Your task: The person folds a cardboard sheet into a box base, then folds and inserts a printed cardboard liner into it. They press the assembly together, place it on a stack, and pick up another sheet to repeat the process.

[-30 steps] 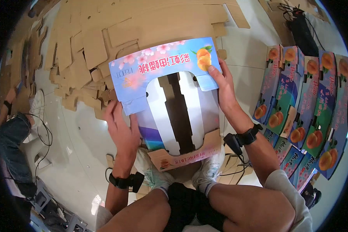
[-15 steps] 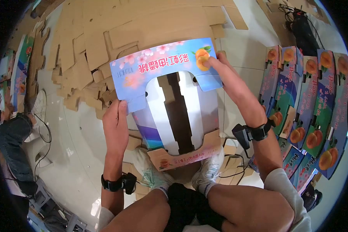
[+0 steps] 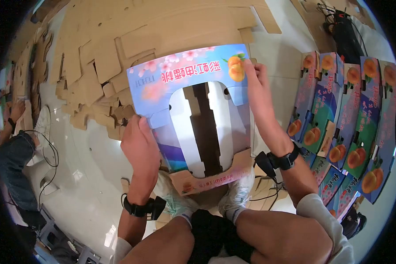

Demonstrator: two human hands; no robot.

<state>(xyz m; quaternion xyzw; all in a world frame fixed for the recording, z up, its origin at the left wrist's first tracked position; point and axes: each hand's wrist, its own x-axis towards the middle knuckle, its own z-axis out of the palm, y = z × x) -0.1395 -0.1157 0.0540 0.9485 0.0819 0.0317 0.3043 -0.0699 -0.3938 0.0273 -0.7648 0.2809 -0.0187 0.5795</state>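
Note:
A printed cardboard fruit box (image 3: 187, 66) stands between my feet, blue with pink blossoms, oranges-and-yellow fruit pictures and lettering. Its top has a large cut-out, through which white inner flaps and a dark gap show. At the box's left side, my left hand (image 3: 141, 143) is closed around the edge by the corner tab, its fingertips partly hidden. My right hand (image 3: 260, 86) grips the far right corner beside the printed fruit, fingers curled around the edge. The near end panel (image 3: 211, 178) shows brown board along its top.
Flattened brown cardboard (image 3: 171, 22) covers the floor ahead. Printed boxes (image 3: 354, 119) stand in rows on the right. A co-worker's hand (image 3: 17, 110) and jeans-covered leg (image 3: 15, 154) are at the left. Cables (image 3: 55, 163) lie on the floor near that person.
My right hand has shifted from the printed fruit to the box's right edge. My left hand has moved slightly right and turned. The right corner tab has tucked inward. The co-worker's hand has moved.

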